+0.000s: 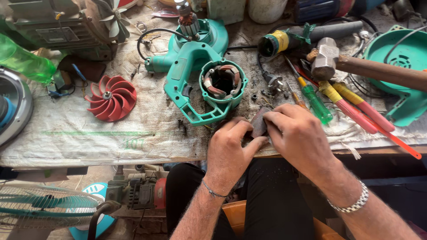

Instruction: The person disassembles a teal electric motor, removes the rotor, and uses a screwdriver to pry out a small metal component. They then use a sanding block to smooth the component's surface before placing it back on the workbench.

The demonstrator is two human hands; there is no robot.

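One red plastic impeller (110,98), one steel-headed hammer (324,58), one green-handled screwdriver (316,103), one green plastic bottle (24,62), two hands.

Cloth-covered workbench (66,133) with teal blower housing (195,75), red impeller (111,98)

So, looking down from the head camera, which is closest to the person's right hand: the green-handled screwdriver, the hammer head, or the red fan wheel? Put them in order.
From the right hand:
1. Green-handled screwdriver, just beyond the knuckles, slightly to the right.
2. Hammer head, farther back on the bench, to the right.
3. Red fan wheel, far off to the left, past the left hand.
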